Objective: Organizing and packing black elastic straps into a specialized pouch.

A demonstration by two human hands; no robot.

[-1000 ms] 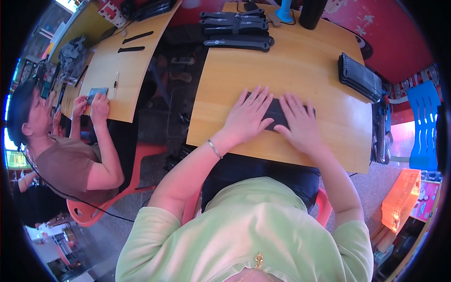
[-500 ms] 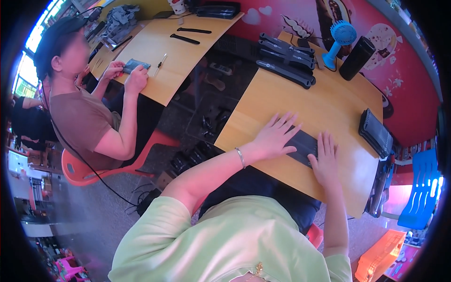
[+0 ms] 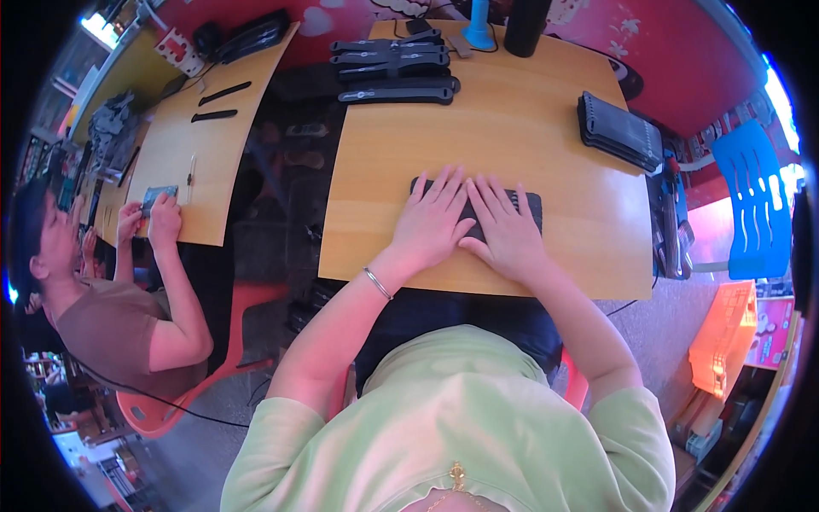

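A flat black rectangular piece, leather-like (image 3: 535, 209), lies on the wooden table (image 3: 478, 124) in front of me. Small slots or stitch marks show near its right end. My left hand (image 3: 431, 224) rests flat on its left part, fingers stretched away from me. Beside it my right hand (image 3: 503, 226) presses flat on the middle and right part, with the fingertips of both hands almost touching. Neither hand grips anything. Much of the piece is hidden beneath my palms and fingers.
A stack of similar black pieces (image 3: 621, 132) sits at the table's right edge. Bundled black straps (image 3: 392, 64) lie at the far left, near a blue fan's stand (image 3: 479, 26) and a black cylinder (image 3: 525, 26). A co-worker (image 3: 119, 324) handles a small pouch (image 3: 159, 200) at the left table.
My view has swung toward the right and now faces the table squarely. My hands have come close together on the black piece, both still flat.
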